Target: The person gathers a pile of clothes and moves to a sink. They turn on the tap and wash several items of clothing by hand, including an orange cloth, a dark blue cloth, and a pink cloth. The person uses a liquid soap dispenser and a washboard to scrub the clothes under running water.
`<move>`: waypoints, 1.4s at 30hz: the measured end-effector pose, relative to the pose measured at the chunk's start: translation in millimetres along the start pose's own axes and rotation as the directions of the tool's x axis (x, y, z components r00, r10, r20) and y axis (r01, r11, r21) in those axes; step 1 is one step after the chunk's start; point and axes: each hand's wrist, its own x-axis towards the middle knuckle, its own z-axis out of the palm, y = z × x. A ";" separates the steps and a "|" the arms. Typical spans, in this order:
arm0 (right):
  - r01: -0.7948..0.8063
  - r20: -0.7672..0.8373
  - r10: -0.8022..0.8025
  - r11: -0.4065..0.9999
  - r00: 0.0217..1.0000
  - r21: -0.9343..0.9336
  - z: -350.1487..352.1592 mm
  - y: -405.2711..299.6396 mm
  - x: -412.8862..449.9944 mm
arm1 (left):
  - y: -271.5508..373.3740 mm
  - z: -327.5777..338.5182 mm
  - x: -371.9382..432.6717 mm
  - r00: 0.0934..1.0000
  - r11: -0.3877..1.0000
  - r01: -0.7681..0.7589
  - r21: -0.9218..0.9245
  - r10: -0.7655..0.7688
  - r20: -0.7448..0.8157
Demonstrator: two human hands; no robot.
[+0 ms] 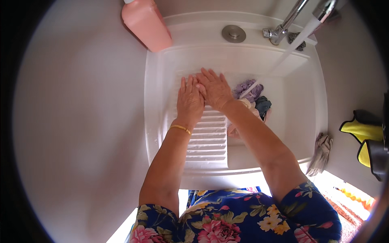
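Note:
My left hand [191,98], with a gold-coloured band at the wrist, lies flat on the upper part of the ribbed washboard [206,139] built into a white laundry sink. Beside it and touching it, my right hand [215,89] is spread palm down, its thumb against the left fingers. Neither hand grips anything that shows. Right of the washboard, in the basin, wet clothes are bunched: a purple cloth [249,90], a dark grey cloth [263,106] and pale pink cloth partly behind my right forearm. Water runs from the chrome faucet [324,11] onto them.
A pink plastic bottle [147,25] stands at the sink's back left corner. A round metal fitting [233,33], a chrome valve [275,34] and a steel-wool scourer [296,41] are along the back ledge. A grey rag [320,153] hangs at the right edge, near yellow-and-black cloths [364,130].

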 end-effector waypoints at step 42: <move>-0.437 0.221 0.453 0.892 0.864 -0.120 -40.2 223.6 -175.0 | 118.2 28.3 -56.4 0.881 0.483 0.467 -0.741 -0.187 0.434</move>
